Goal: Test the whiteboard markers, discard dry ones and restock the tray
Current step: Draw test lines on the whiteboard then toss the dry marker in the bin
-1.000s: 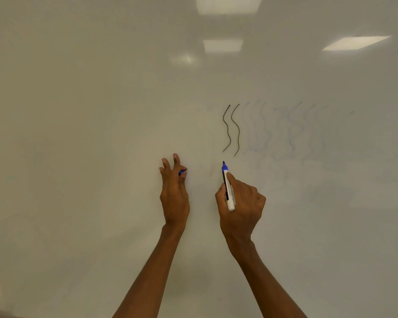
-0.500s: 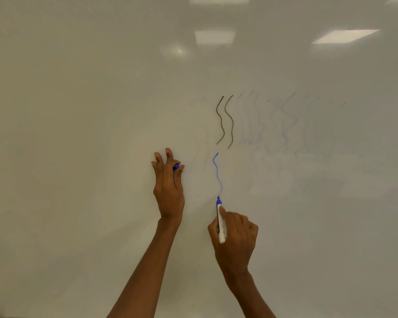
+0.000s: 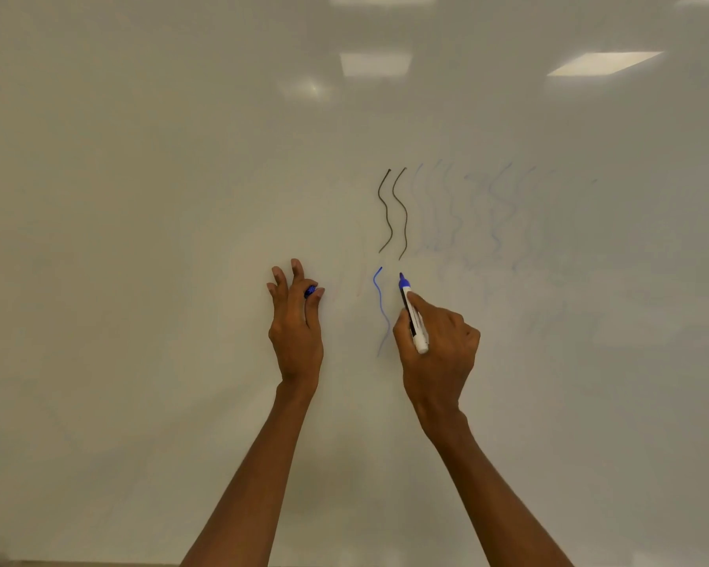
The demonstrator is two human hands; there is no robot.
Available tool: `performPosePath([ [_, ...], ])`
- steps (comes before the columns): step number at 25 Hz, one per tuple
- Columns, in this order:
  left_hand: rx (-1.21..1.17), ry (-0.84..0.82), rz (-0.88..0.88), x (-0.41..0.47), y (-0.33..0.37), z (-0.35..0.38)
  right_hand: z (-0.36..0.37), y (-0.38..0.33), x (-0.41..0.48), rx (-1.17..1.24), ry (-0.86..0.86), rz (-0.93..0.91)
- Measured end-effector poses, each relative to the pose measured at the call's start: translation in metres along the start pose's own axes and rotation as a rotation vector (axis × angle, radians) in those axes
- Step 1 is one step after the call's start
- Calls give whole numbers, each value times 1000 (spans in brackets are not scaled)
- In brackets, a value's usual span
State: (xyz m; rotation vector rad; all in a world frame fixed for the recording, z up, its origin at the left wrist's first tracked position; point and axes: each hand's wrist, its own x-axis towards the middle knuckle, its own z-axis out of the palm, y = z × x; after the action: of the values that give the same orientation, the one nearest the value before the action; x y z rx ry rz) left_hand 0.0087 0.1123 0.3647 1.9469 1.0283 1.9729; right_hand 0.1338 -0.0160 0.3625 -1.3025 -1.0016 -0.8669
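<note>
Standing close to a big whiteboard (image 3: 140,198), with both bare arms up in front of it. Gripping a blue marker (image 3: 413,317) in the right hand (image 3: 439,345), fingers curled round the white barrel and thumb along its side. Pointing the blue tip up and a little to the left, right at the board, just under the lower end of the right one of two black wavy lines (image 3: 393,210). Cannot tell whether the tip is touching the board or is just off it.

Just left of the tip, a blue wavy line (image 3: 380,304), strong blue at the top and thin and pale at the bottom, running down beside the thumb of the right hand.

Pinching a blue cap (image 3: 310,291) in the left hand (image 3: 295,325), between the thumb and a finger, with the other fingers straight and pointing up. Holding that hand up at the board, to the left of the blue line and apart from the right hand.

To the right of the black lines, many faint, rubbed-out blue squiggles (image 3: 496,214). High up on the shiny board, bright patches from ceiling lights (image 3: 602,63).
</note>
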Motion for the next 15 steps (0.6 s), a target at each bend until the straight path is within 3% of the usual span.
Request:
performPosePath([
  [4,3,-6,-6,0,4,-5,1,8,-7,-45,-63,-64],
  [11,-61,-24,-22,2,10,-8,-16,17,-70,-105,-209,85],
  [13,-114,-50,-7,1,11,-10,-21,11,-78,-9,-257,171],
  [15,-202,-40,9,-4,12,-15,-25,1,-76,296,-339,372],
])
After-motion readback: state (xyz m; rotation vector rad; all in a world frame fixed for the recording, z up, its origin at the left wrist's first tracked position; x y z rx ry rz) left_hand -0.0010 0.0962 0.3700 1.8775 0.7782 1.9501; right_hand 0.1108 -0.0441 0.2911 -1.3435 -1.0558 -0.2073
